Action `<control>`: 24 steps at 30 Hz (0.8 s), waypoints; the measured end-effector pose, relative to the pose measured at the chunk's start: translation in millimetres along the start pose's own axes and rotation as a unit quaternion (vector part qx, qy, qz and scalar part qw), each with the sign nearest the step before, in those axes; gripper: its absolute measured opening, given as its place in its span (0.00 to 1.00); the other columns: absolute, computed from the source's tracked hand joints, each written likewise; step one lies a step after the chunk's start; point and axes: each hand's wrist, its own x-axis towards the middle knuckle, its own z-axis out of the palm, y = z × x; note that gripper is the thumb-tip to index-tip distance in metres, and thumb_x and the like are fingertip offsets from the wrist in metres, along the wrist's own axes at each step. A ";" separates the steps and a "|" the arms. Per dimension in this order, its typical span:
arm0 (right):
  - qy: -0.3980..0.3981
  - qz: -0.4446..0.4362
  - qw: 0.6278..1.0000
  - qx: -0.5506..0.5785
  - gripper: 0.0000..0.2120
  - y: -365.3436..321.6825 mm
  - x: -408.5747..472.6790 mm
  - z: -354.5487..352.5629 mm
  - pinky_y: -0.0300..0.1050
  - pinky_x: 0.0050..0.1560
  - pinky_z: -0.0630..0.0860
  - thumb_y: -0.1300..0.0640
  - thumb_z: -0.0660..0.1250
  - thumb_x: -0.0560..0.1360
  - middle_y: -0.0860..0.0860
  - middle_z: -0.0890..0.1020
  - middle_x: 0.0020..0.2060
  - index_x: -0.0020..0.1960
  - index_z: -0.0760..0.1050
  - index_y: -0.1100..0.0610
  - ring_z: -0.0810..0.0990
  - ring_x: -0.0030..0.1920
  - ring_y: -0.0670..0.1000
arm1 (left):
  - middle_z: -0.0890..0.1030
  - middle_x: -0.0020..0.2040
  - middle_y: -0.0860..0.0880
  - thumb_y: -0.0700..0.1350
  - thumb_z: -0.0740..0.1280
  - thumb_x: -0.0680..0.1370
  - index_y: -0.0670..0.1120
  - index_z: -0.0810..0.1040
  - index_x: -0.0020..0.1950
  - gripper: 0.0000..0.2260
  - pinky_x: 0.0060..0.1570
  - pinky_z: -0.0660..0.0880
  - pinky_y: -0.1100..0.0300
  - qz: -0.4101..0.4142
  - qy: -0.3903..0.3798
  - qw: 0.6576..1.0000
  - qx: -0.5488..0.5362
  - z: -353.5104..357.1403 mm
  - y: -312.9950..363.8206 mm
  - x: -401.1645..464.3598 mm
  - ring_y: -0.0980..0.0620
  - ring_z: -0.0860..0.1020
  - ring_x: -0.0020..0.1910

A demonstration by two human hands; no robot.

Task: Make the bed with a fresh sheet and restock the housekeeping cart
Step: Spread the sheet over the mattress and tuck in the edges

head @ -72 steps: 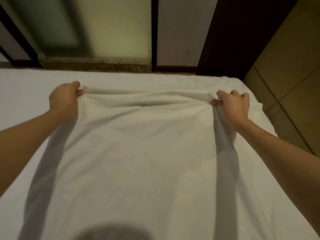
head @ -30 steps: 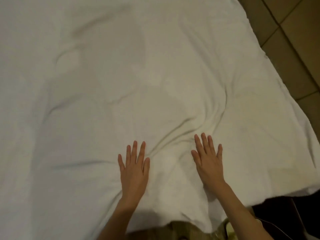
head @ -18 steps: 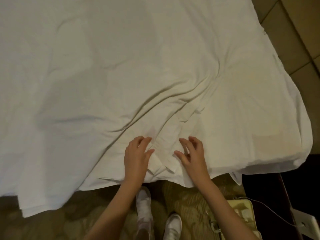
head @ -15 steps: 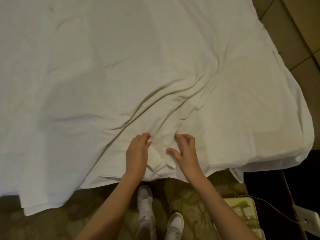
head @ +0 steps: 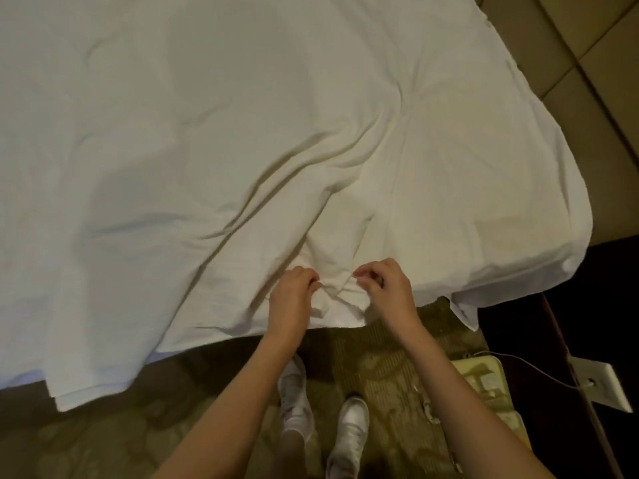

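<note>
A white sheet (head: 242,133) lies spread and wrinkled over the bed, its near edge hanging over the side toward me. My left hand (head: 292,295) grips a bunch of the sheet at the near edge. My right hand (head: 387,288) pinches a fold of the same sheet a short way to the right. Creases fan out from between the two hands toward the bed's middle. The housekeeping cart is not in view.
Patterned carpet (head: 121,426) runs along the bed's near side, with my white shoes (head: 297,402) on it. A pale yellow object (head: 484,378) and a white wall plate with a cable (head: 601,385) sit at the lower right. Tiled floor (head: 587,63) lies past the bed's right edge.
Both hands went from lying flat on the sheet to curling and gathering its near edge. The view tilted down and back, showing the carpet and my shoes.
</note>
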 end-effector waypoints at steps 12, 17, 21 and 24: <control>0.166 0.039 0.984 0.044 0.07 42.7 -34.0 -151.7 0.26 0.48 0.69 0.66 0.65 0.76 0.54 0.76 0.50 0.48 0.80 0.58 0.76 0.47 0.41 | 0.79 0.34 0.58 0.44 0.72 0.72 0.47 0.82 0.39 0.03 0.39 0.69 0.72 -0.040 -0.082 0.958 -0.273 40.6 174.5 -30.2 0.62 0.77 0.37; 0.023 0.174 0.978 0.114 0.23 58.3 -42.1 -139.9 0.44 0.47 0.71 0.45 0.58 0.79 0.54 0.78 0.42 0.49 0.78 0.65 0.76 0.44 0.49 | 0.82 0.37 0.53 0.44 0.71 0.74 0.46 0.83 0.40 0.03 0.44 0.74 0.61 -0.046 -0.101 0.958 -0.263 62.4 173.7 -32.0 0.58 0.79 0.39; 0.064 0.145 0.982 0.105 0.18 66.8 -53.0 -133.2 0.43 0.34 0.64 0.51 0.66 0.77 0.54 0.71 0.31 0.40 0.76 0.67 0.69 0.33 0.50 | 0.83 0.40 0.53 0.43 0.70 0.75 0.46 0.83 0.43 0.03 0.45 0.74 0.64 -0.030 -0.130 0.958 -0.256 66.1 177.1 -37.0 0.59 0.79 0.40; 0.153 0.136 0.977 0.058 0.15 77.2 -55.5 -138.9 0.36 0.28 0.62 0.55 0.66 0.77 0.49 0.71 0.25 0.32 0.72 0.56 0.67 0.29 0.47 | 0.83 0.46 0.52 0.40 0.68 0.76 0.45 0.84 0.48 0.05 0.49 0.74 0.67 0.021 -0.192 0.946 -0.259 72.5 185.7 -41.8 0.59 0.79 0.45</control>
